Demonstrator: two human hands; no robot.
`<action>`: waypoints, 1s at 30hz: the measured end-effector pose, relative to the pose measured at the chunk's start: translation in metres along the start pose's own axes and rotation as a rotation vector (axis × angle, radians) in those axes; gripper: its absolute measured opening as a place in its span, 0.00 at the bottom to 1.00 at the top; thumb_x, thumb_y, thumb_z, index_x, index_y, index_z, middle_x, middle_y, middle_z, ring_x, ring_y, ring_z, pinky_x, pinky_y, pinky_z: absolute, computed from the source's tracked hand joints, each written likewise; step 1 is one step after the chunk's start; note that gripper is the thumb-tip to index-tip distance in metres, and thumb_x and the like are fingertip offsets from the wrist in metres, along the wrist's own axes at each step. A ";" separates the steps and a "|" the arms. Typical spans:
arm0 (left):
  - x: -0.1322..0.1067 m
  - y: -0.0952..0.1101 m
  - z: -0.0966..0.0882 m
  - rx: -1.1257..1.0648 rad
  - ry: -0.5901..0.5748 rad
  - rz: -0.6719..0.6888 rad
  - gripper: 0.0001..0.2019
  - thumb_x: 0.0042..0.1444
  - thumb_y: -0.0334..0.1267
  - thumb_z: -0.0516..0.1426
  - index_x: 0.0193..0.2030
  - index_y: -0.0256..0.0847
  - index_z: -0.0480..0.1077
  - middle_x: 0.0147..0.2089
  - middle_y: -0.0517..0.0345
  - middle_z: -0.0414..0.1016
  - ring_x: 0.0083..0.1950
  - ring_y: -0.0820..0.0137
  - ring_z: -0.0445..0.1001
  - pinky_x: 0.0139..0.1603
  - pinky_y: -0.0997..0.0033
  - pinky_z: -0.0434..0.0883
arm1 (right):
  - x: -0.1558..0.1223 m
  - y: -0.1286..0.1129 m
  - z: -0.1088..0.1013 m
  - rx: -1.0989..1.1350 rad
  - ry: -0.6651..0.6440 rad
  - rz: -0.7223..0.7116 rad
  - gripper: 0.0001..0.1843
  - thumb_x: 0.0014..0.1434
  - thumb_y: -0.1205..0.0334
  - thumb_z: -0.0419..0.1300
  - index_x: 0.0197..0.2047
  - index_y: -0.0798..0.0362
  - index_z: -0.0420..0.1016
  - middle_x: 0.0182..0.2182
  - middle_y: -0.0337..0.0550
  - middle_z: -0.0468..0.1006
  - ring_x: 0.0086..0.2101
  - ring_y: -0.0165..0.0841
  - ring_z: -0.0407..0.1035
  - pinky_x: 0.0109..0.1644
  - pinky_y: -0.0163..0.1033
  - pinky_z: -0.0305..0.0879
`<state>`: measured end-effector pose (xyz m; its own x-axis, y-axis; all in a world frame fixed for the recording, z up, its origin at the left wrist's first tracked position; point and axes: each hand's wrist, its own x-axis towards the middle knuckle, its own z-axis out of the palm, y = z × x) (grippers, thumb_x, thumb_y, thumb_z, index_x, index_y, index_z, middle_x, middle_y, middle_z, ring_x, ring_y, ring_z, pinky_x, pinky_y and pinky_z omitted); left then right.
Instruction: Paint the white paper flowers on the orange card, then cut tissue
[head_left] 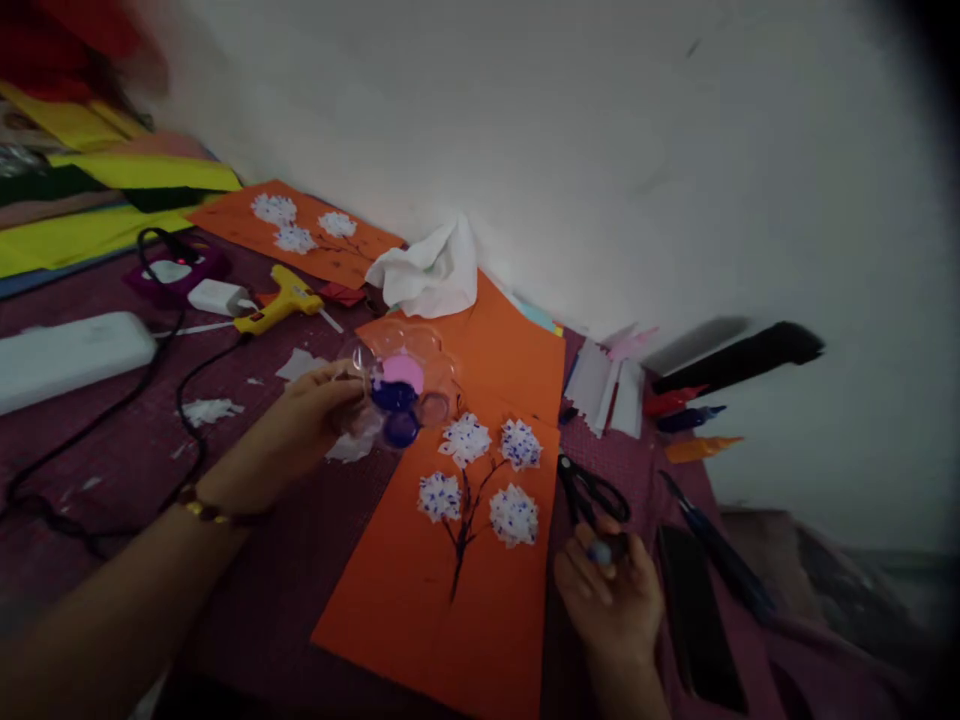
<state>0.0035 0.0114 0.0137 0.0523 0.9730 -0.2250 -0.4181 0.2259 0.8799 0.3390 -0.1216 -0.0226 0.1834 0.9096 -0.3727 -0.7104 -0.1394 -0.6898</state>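
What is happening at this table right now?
The person's left hand holds a clear paint palette with pink and blue paint above the table. The right hand grips a small bluish object, too blurred to identify, beside the scissors. Between the hands lies an orange sheet with a painted tree and white flowers.
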 end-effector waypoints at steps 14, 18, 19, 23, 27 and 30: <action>-0.030 0.033 -0.002 -0.594 0.068 -0.123 0.08 0.55 0.33 0.57 0.25 0.42 0.67 0.24 0.66 0.67 0.24 0.78 0.63 0.23 0.80 0.63 | 0.032 0.019 0.021 -0.245 0.154 -0.300 0.14 0.47 0.48 0.69 0.31 0.49 0.78 0.13 0.27 0.63 0.13 0.23 0.51 0.31 0.39 0.70; -0.028 0.013 0.003 -0.427 -0.067 -0.141 0.07 0.48 0.35 0.62 0.26 0.41 0.67 0.23 0.66 0.67 0.22 0.78 0.63 0.22 0.79 0.62 | 0.031 0.022 0.025 -0.253 0.129 -0.360 0.13 0.47 0.49 0.68 0.30 0.48 0.77 0.13 0.27 0.62 0.13 0.24 0.51 0.30 0.40 0.70; -0.028 0.008 0.004 -0.362 -0.092 -0.134 0.08 0.47 0.37 0.63 0.27 0.41 0.67 0.23 0.66 0.67 0.22 0.78 0.63 0.22 0.79 0.62 | 0.030 0.023 0.026 -0.251 0.114 -0.372 0.12 0.48 0.49 0.68 0.29 0.48 0.76 0.13 0.26 0.62 0.13 0.24 0.51 0.29 0.40 0.69; -0.030 -0.008 0.007 -0.029 -0.188 0.054 0.09 0.48 0.43 0.63 0.27 0.40 0.69 0.22 0.66 0.66 0.21 0.76 0.61 0.21 0.77 0.58 | 0.020 0.022 0.032 -0.233 0.012 -0.390 0.10 0.50 0.49 0.66 0.30 0.46 0.76 0.14 0.27 0.61 0.13 0.24 0.51 0.23 0.36 0.63; -0.030 -0.013 0.010 0.251 -0.153 0.294 0.10 0.52 0.42 0.58 0.24 0.41 0.69 0.20 0.65 0.63 0.22 0.74 0.60 0.23 0.75 0.56 | 0.012 0.010 0.045 -0.196 -0.131 -0.366 0.08 0.52 0.51 0.65 0.31 0.45 0.77 0.15 0.28 0.61 0.13 0.24 0.51 0.20 0.33 0.59; -0.029 -0.008 0.018 0.371 -0.135 0.346 0.10 0.52 0.41 0.57 0.23 0.42 0.69 0.20 0.65 0.63 0.21 0.73 0.59 0.22 0.74 0.56 | 0.009 0.000 0.065 -0.184 -0.191 -0.388 0.09 0.52 0.51 0.67 0.33 0.46 0.77 0.16 0.30 0.66 0.14 0.24 0.54 0.21 0.33 0.60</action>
<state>0.0215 -0.0179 0.0203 0.0946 0.9858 0.1390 -0.0832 -0.1313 0.9878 0.2962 -0.0883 0.0141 0.2714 0.9615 0.0432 -0.4786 0.1737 -0.8607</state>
